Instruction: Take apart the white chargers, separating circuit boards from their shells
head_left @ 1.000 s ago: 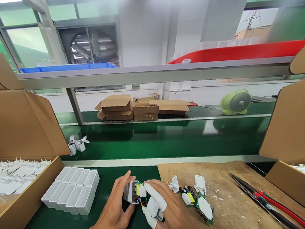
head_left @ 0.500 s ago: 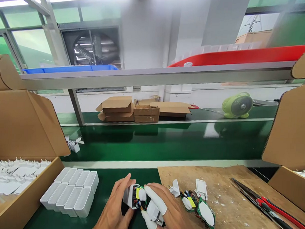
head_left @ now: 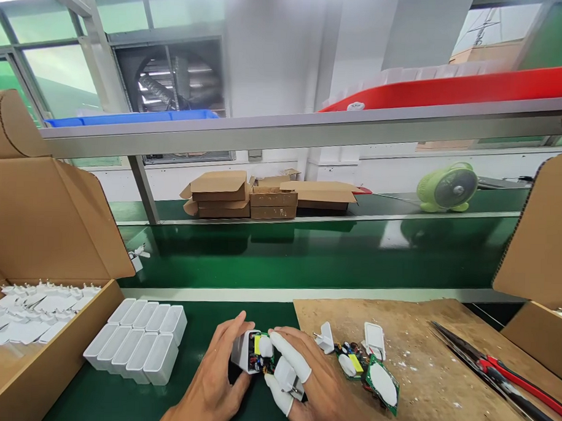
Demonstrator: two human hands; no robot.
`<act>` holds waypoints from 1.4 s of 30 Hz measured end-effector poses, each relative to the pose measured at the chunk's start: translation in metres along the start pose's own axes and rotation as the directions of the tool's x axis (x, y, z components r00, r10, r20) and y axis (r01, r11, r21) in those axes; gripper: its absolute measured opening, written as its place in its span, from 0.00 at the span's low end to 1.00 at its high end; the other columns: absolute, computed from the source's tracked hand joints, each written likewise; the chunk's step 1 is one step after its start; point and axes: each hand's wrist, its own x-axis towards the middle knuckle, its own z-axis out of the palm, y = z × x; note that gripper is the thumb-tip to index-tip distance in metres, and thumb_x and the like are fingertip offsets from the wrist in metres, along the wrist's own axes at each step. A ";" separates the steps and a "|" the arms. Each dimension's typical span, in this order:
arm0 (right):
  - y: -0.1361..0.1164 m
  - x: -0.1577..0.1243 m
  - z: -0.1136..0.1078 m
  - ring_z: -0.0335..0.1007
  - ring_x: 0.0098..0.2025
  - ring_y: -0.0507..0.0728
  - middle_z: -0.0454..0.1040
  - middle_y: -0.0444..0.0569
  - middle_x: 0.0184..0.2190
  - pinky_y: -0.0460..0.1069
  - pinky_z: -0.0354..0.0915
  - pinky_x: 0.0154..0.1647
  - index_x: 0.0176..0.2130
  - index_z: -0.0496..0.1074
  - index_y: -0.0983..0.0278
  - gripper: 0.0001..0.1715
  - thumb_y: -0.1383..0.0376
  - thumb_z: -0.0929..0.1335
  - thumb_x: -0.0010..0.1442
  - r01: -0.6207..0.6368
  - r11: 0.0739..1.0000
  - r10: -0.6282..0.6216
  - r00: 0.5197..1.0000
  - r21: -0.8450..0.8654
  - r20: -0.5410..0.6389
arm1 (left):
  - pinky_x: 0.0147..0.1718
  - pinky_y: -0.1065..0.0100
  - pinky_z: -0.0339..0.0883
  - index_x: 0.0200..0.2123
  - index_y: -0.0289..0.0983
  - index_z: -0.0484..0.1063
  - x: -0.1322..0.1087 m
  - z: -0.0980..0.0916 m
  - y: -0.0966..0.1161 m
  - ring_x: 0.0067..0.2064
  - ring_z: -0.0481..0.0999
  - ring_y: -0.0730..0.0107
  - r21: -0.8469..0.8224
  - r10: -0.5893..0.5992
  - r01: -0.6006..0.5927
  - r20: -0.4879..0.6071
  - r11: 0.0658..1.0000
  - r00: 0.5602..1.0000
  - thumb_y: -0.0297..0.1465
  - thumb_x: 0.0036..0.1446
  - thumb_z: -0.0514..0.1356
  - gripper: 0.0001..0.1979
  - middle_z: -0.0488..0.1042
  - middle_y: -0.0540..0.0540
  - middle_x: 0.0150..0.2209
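In my left hand (head_left: pixel 215 374) is a white plastic charger housing (head_left: pixel 240 351), gripped between thumb and fingers with its mouth facing right. A small circuit board (head_left: pixel 263 347) with yellow and white parts sits at that mouth, apparently partly inside. My right hand (head_left: pixel 323 381), with white covers on thumb and index finger, pinches the board's right end. A white plug cap with metal pins (head_left: pixel 288 376) lies between those covered fingers. Just right of my hands, another circuit board assembly (head_left: pixel 380 386) rests beside a white plug piece (head_left: pixel 325 338) and a small white tray-shaped part (head_left: pixel 374 339).
White housings (head_left: pixel 160 358) stand in rows at left, beside a carton of white parts (head_left: pixel 37 315). Tweezers and red-black pliers (head_left: pixel 501 372) lie on a brown work board (head_left: pixel 423 357). Behind runs a green belt (head_left: pixel 307 260); a second carton (head_left: pixel 535 330) stands right.
The view has shifted slightly, so most things appear a little higher and further right. Both hands keep the same hold, with the board still at the housing's mouth.
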 end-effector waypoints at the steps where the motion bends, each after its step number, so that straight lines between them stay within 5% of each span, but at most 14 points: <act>1: 0.000 0.000 0.000 0.75 0.63 0.64 0.77 0.60 0.61 0.56 0.75 0.63 0.69 0.62 0.66 0.37 0.73 0.66 0.63 -0.007 1.000 0.007 1.000 0.003 0.005 | 0.66 0.47 0.71 0.77 0.52 0.41 0.000 0.000 0.000 0.68 0.70 0.53 -0.008 -0.004 0.004 -0.001 1.000 1.000 0.22 0.67 0.57 0.43 0.69 0.39 0.66; 16: -0.003 0.004 0.001 0.74 0.63 0.60 0.78 0.60 0.59 0.53 0.72 0.66 0.66 0.66 0.70 0.30 0.74 0.64 0.67 0.008 1.000 -0.007 0.999 0.020 -0.051 | 0.66 0.42 0.69 0.77 0.52 0.41 0.000 0.000 0.000 0.68 0.67 0.51 -0.010 0.000 0.001 0.027 1.000 1.000 0.21 0.66 0.56 0.44 0.68 0.39 0.66; 31: 0.004 -0.005 0.009 0.73 0.64 0.64 0.76 0.61 0.61 0.57 0.75 0.64 0.70 0.62 0.67 0.36 0.75 0.65 0.64 -0.026 0.998 0.027 1.000 0.062 -0.011 | 0.64 0.44 0.72 0.77 0.53 0.42 0.002 -0.002 0.002 0.67 0.70 0.52 0.009 0.010 -0.010 -0.007 1.000 1.000 0.21 0.66 0.57 0.44 0.70 0.39 0.66; 42: 0.006 0.000 0.001 0.74 0.63 0.63 0.77 0.60 0.60 0.55 0.75 0.63 0.69 0.63 0.67 0.32 0.73 0.65 0.67 0.015 0.999 -0.015 1.000 0.032 -0.008 | 0.65 0.46 0.72 0.76 0.52 0.43 -0.001 0.001 -0.002 0.67 0.71 0.51 0.020 0.003 -0.003 -0.009 1.000 1.000 0.22 0.67 0.58 0.43 0.71 0.38 0.66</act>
